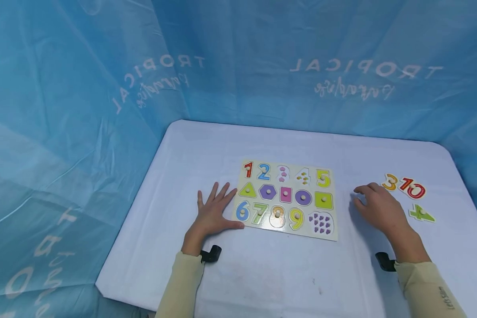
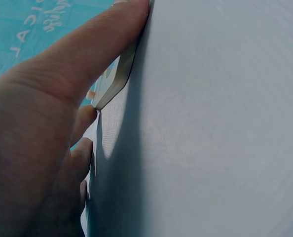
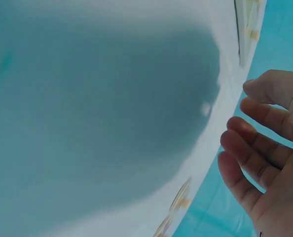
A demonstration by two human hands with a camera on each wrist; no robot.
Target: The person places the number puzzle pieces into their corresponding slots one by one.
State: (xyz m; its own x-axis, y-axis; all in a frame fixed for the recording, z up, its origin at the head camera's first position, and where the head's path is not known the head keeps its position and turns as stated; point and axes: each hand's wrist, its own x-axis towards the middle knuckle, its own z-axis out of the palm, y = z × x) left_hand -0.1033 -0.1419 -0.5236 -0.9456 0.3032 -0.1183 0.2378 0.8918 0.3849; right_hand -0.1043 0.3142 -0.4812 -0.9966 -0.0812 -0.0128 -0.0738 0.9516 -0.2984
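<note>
A wooden number puzzle board (image 1: 276, 229) lies on the white table, with knobbed number and shape pieces in it. Its 3, 4 and 10 recesses show printed pictures. My left hand (image 1: 213, 215) is spread flat at the board's left side, index fingertip at the edge and thumb along the lower left corner. To the right of the board, my right hand (image 1: 381, 210) hovers with loosely bent fingers and nothing in them; its shadow falls on the table. Beyond it lie the loose 3 piece (image 1: 390, 182), 10 piece (image 1: 413, 188) and green 4 piece (image 1: 422, 213).
A white cloth covers the table (image 1: 262, 274), which has cut corners. Blue printed curtains (image 1: 238, 88) hang behind it and along the left. Small black wrist cameras sit at both cuffs, the left one (image 1: 211, 254) close to the tabletop.
</note>
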